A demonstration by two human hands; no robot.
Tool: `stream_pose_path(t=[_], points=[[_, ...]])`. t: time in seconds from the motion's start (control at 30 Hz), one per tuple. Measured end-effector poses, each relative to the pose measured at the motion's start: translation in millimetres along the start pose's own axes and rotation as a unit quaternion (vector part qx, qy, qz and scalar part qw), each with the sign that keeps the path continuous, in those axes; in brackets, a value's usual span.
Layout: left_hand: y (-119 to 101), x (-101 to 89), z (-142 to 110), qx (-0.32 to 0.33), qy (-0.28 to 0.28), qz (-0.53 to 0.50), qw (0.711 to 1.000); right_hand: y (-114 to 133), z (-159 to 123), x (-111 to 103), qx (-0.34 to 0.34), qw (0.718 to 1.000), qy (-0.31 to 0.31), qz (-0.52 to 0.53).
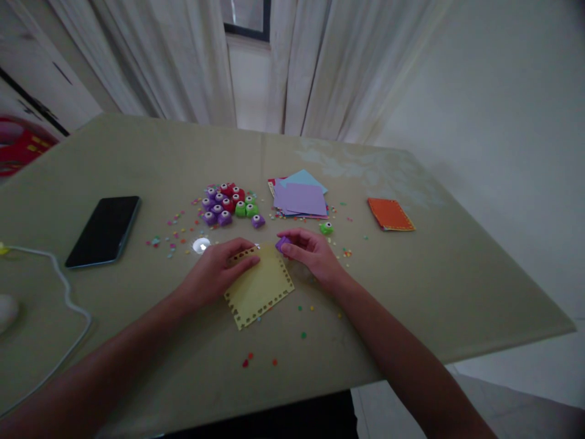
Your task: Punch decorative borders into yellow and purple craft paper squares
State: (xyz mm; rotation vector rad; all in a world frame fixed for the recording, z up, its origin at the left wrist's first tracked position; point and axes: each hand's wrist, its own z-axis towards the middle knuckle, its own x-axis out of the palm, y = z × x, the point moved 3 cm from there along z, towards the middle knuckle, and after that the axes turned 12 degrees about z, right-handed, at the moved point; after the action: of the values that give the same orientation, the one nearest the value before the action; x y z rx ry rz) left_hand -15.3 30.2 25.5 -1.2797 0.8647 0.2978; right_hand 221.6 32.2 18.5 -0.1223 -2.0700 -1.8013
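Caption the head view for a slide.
Left hand on yellow paper with punched edges; right hand holding a purple craft punch.

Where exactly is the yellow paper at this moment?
In the head view, the yellow paper is below and left of centre, partly under the left hand, beside the purple punch in the right hand.

The right hand (315, 253) covers part of the small purple block (282, 244); the left hand (217, 271) hides one side of the yellow sheet (262, 283); the view's left edge crops a white rounded object (7, 312) and a red item (25, 149); the lilac card (301, 199) mostly covers others; much confetti (304, 335) is too tiny to make out.
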Motion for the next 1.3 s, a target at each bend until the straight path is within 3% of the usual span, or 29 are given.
stream_pose_path(t=[0.67, 1.07, 1.2, 1.3], points=[[1, 0.5, -1, -0.022, -0.009, -0.018, 1.000, -3, 1, -3, 0.005, 0.999, 0.018, -0.039], [-5, 7.1, -4, 0.002, 0.021, -0.013, 1.000, -4, 1, 2, 0.025, 0.999, 0.025, -0.020], [-1, 11.9, -3, 0.008, 0.015, 0.018, 1.000, -6, -1, 7, 0.023, 0.997, 0.016, -0.078], [1, 16.6, -1, 0.056, -0.001, 0.110, 0.992, -4, -4, 10, -0.010, 0.986, 0.003, -0.166]])
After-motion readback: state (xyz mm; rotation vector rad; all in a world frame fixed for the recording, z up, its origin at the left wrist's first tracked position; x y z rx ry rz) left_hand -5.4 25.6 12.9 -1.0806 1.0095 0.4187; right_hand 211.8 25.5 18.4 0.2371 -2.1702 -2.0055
